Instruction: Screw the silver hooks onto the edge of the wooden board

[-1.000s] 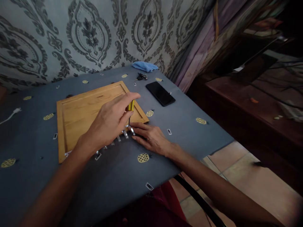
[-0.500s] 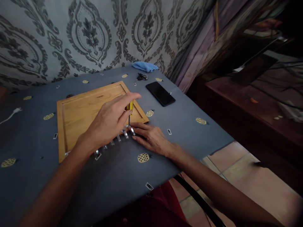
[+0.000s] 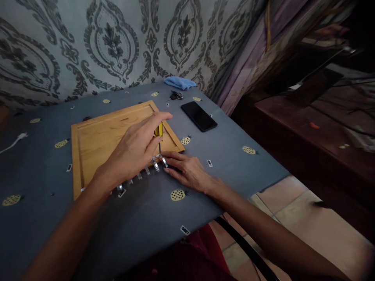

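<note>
A framed wooden board (image 3: 102,140) lies on the table, with a row of shiny metal hooks (image 3: 156,166) along its near edge. My left hand (image 3: 133,146) is over the board, closed around the yellow handle of a screwdriver (image 3: 160,130). The screwdriver stands nearly upright, its shaft reaching down to the hook strip at the board's near right corner; the exact tip contact is too small to tell. At that corner my right hand (image 3: 189,171) has its fingers and thumb on either side of the end hook, gripping it. My left forearm hides part of the board.
A blue patterned cloth covers the table (image 3: 228,168). Beyond the board are a black phone (image 3: 199,116), keys (image 3: 175,95) and a folded blue cloth (image 3: 179,82). A white cable (image 3: 14,142) lies at left. A patterned curtain hangs behind; a dark red surface (image 3: 307,117) is at right.
My left hand has tilted very slightly on the screwdriver, its fingertips moving a little to the left. My right hand stays in place at the end hook.
</note>
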Demonstrator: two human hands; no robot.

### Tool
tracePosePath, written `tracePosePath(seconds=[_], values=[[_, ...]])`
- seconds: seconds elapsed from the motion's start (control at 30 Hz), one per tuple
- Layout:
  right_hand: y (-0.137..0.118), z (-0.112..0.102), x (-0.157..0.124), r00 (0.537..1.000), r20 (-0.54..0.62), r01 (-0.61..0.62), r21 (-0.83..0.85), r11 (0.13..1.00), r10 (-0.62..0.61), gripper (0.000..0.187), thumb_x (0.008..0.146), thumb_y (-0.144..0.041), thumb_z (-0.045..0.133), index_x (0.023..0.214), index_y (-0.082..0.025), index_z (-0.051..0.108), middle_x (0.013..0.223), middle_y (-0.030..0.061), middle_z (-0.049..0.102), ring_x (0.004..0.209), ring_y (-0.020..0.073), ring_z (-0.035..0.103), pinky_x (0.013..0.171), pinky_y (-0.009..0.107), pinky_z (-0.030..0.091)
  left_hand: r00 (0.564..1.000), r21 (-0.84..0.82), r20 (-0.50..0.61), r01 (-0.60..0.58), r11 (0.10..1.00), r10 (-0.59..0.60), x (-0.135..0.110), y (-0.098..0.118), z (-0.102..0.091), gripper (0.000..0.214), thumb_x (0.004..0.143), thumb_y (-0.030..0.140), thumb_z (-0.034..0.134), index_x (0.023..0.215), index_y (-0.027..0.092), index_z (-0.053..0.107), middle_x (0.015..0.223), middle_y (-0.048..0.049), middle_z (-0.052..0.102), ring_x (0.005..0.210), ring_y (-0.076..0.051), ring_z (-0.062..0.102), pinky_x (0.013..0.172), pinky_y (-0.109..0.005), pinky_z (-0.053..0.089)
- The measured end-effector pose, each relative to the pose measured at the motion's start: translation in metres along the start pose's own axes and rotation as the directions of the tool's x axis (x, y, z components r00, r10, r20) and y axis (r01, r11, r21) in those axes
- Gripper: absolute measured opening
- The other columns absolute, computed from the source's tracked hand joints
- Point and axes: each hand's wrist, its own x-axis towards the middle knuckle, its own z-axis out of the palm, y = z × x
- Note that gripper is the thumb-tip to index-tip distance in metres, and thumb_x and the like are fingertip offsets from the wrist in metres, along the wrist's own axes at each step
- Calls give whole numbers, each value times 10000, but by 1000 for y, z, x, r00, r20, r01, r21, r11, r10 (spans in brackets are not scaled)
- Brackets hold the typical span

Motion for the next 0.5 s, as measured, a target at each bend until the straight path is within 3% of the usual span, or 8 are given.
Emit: tracePosePath(seconds=[0.17,0.5], values=[[1,1,0,1000,11,-4,-4,1000,4,376,1054,-310,509,1383,-192,646,1467,126,627,1233,258,691,1011,439,603,1000,19,1,22,1000,-22,0,2,-4,438,943,101,530,1363,225,540,1253,-70,703,1048,-216,720,957,-397,597],[2,0,0,999,33,-12,-1,1000,12,384,1060,-321,487,1390,-200,639,1476,116,620,1247,247,680,1013,422,593,999,8,37,-14,1000,14,0,2,1,459,924,39,510,1345,218,545,1336,-68,680,1137,-214,697,967,-369,587]])
